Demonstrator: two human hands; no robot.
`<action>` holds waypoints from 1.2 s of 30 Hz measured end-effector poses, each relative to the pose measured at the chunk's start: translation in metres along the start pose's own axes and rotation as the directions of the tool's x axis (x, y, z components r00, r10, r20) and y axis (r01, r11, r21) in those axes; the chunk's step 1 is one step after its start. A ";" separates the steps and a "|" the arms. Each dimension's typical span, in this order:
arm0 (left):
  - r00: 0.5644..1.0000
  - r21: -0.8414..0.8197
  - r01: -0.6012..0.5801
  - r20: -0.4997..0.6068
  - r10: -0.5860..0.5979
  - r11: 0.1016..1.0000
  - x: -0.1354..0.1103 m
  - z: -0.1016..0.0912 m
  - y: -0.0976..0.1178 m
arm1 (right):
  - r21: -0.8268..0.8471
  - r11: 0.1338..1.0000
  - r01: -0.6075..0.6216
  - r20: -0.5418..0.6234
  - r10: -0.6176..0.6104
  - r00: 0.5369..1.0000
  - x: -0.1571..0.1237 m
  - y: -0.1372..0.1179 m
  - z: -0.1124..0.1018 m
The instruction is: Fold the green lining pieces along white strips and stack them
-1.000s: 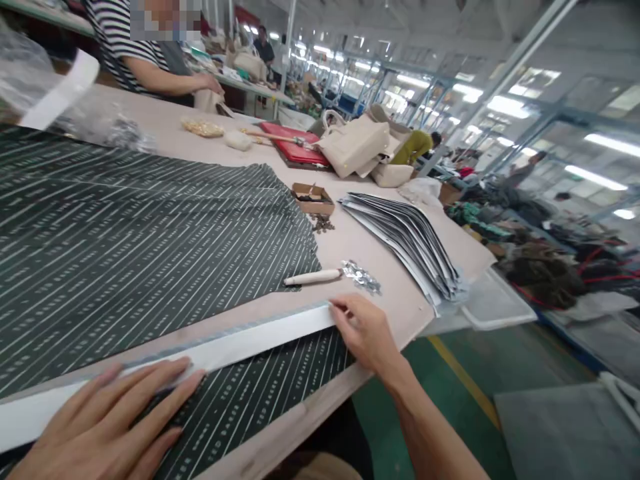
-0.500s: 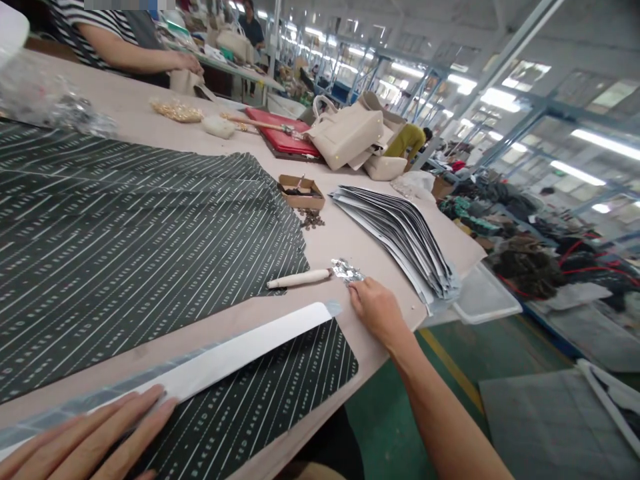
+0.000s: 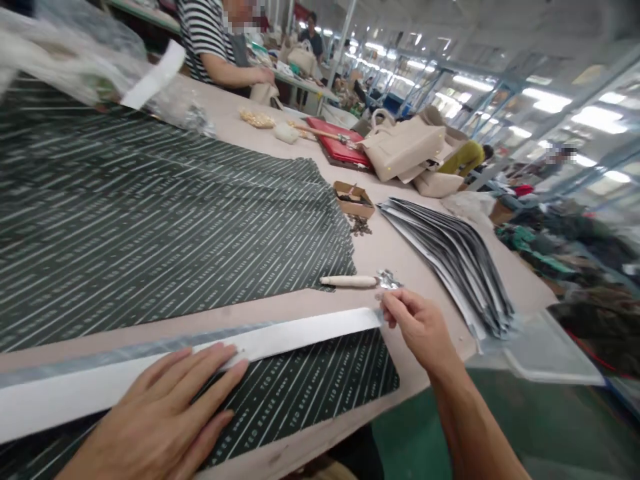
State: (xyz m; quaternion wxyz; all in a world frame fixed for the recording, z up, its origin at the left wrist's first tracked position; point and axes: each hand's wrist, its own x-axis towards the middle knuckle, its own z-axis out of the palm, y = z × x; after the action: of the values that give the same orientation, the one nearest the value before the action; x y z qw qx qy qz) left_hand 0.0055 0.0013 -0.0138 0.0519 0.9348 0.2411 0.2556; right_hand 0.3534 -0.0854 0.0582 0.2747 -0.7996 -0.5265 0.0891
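Observation:
My left hand lies flat with fingers spread on a long white strip and the dark striped panel under it, near the table's front edge. My right hand is at the strip's right end, its fingers pinched together on something small that I cannot make out. Just beyond it lie a white-handled tool and a small heap of shiny metal bits. A broad spread of dark striped sheets covers the table beyond the strip.
A fanned stack of dark sheets lies at the right, with a small cardboard box and loose dark bits beside it. Beige handbags and a red board sit farther back. A person in a striped shirt works across the table.
My right hand went from the strip's end to the heap of metal bits and has come back to the strip's end, fingers pinched. My left hand stayed flat on the strip. The view shifted.

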 end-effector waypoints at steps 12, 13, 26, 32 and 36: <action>0.958 -0.096 0.117 0.272 -0.087 0.989 0.003 -0.020 0.010 | 0.022 0.771 0.637 0.153 -0.632 0.760 -0.018 -0.114 0.090; 0.956 -0.104 0.123 0.279 -0.089 0.987 0.004 -0.019 0.010 | -0.024 0.745 0.667 0.169 -0.655 0.737 -0.021 -0.113 0.097; 0.955 -0.132 0.126 0.283 -0.084 0.983 0.001 -0.015 0.009 | -0.147 0.570 0.809 0.340 -0.739 0.582 -0.027 -0.115 0.108; 0.961 -0.097 0.104 0.265 -0.075 0.990 0.002 -0.017 0.009 | 0.085 0.792 0.605 0.383 -0.586 0.714 -0.018 -0.112 0.107; 0.967 -0.079 0.090 0.245 -0.068 0.993 0.002 -0.018 0.009 | 0.163 0.845 0.509 0.370 -0.530 0.763 -0.014 -0.111 0.109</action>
State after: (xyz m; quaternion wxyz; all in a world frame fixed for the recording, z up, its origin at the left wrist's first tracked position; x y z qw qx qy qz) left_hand 0.0021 -0.0061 0.0048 0.1328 0.9453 0.2584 0.1479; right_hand 0.2123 -0.0274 0.0241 0.1958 -0.5793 -0.7693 0.1851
